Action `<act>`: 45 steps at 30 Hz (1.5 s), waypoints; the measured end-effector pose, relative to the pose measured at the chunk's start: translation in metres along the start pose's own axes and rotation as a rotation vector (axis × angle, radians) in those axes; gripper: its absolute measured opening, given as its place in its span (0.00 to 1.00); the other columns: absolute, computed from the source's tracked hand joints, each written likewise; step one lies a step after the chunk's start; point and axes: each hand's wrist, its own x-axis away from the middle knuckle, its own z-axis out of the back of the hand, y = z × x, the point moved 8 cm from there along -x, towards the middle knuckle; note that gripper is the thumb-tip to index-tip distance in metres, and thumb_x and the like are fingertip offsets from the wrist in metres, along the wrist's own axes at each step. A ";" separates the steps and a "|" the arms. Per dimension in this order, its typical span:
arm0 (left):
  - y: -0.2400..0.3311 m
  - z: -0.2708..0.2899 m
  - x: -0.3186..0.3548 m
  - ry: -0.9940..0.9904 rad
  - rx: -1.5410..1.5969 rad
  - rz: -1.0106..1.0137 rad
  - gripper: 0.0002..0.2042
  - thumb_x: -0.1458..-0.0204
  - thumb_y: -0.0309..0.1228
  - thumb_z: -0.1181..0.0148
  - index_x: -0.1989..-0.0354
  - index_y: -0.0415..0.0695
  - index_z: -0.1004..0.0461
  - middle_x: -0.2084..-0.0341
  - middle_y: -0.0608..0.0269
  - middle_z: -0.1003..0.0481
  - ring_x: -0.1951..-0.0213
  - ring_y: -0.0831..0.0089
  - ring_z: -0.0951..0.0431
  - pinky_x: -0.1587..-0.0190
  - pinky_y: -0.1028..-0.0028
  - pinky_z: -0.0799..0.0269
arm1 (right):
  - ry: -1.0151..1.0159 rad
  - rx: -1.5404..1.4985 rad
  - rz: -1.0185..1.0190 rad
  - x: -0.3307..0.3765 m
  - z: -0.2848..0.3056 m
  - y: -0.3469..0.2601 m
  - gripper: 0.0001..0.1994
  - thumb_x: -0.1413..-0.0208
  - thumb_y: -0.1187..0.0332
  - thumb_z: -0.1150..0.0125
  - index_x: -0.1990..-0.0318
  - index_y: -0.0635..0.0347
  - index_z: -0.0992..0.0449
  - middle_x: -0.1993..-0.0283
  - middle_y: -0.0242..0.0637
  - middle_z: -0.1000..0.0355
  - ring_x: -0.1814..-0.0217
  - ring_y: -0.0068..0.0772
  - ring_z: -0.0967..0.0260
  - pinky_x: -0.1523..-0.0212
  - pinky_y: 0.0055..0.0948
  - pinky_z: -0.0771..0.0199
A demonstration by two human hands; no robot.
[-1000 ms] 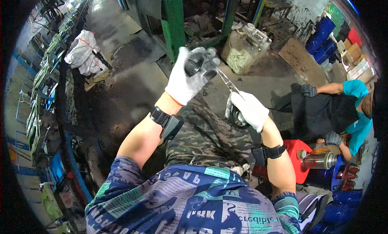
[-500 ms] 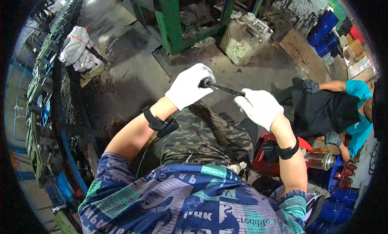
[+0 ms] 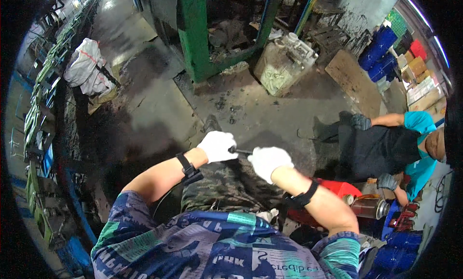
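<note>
While seated over camouflage trousers (image 3: 226, 192), both gloved hands meet on one thin dark rod (image 3: 241, 151). Left hand (image 3: 217, 146): fingers curled tight around the near end of the rod, a dark knob just showing past the knuckles. Right hand (image 3: 267, 162): fingers folded narrow over the other end, glove hiding the grip, so cannot tell how firmly closed. Rod lying almost level, bridging the short gap between the two fists, above the lap. White gloves on both hands, black straps at both wrists.

Beyond the fingertips, further away: stained concrete floor (image 3: 251, 115), a green frame (image 3: 195, 43) and a dirty plastic canister (image 3: 282, 64) just beside it. Far out past the left knuckles: a white sack (image 3: 87, 69) on the floor, well apart. To the outer side of the right fingers: another person (image 3: 386, 144) in a teal shirt and dark apron, wearing dark gloves, bent low. Below the right wrist: a red stool (image 3: 345, 190), and near it a brown-topped metal can (image 3: 366, 206). Blue drums (image 3: 381, 50) far off, behind a cardboard sheet (image 3: 354, 81).
</note>
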 end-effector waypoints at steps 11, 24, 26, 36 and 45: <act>-0.064 -0.086 0.007 -0.094 0.424 0.198 0.26 0.46 0.58 0.30 0.67 0.41 0.18 0.74 0.53 0.22 0.69 0.52 0.20 0.63 0.62 0.25 | -0.188 -0.131 0.151 -0.030 0.016 0.039 0.19 0.32 0.56 0.48 0.40 0.50 0.23 0.47 0.51 0.20 0.43 0.57 0.23 0.41 0.50 0.24; -0.078 -0.101 0.019 0.086 0.323 0.198 0.19 0.45 0.52 0.34 0.69 0.46 0.19 0.71 0.54 0.21 0.65 0.50 0.19 0.62 0.57 0.24 | -0.334 -1.189 -0.148 -0.039 -0.043 0.037 0.21 0.29 0.68 0.51 0.32 0.54 0.25 0.68 0.39 0.19 0.84 0.19 0.36 0.84 0.22 0.35; -0.073 -0.104 0.018 0.067 0.263 0.200 0.18 0.46 0.51 0.34 0.69 0.47 0.18 0.68 0.54 0.21 0.63 0.50 0.19 0.60 0.57 0.23 | -0.300 -1.471 -0.233 -0.025 -0.072 0.037 0.21 0.29 0.68 0.49 0.32 0.60 0.27 0.68 0.39 0.20 0.82 0.21 0.33 0.83 0.22 0.35; -0.063 -0.080 0.004 0.061 0.474 0.001 0.22 0.49 0.51 0.27 0.64 0.43 0.20 0.57 0.52 0.23 0.51 0.51 0.23 0.47 0.59 0.26 | 0.175 -0.172 0.364 -0.024 -0.044 0.040 0.22 0.30 0.64 0.48 0.30 0.42 0.29 0.60 0.46 0.19 0.71 0.44 0.22 0.71 0.43 0.22; -0.070 -0.099 0.010 -0.164 0.365 0.127 0.27 0.46 0.60 0.34 0.66 0.43 0.16 0.69 0.49 0.18 0.64 0.48 0.17 0.58 0.58 0.23 | 0.088 0.039 0.535 -0.039 -0.025 0.028 0.21 0.30 0.62 0.52 0.31 0.39 0.30 0.58 0.45 0.18 0.64 0.55 0.20 0.61 0.50 0.20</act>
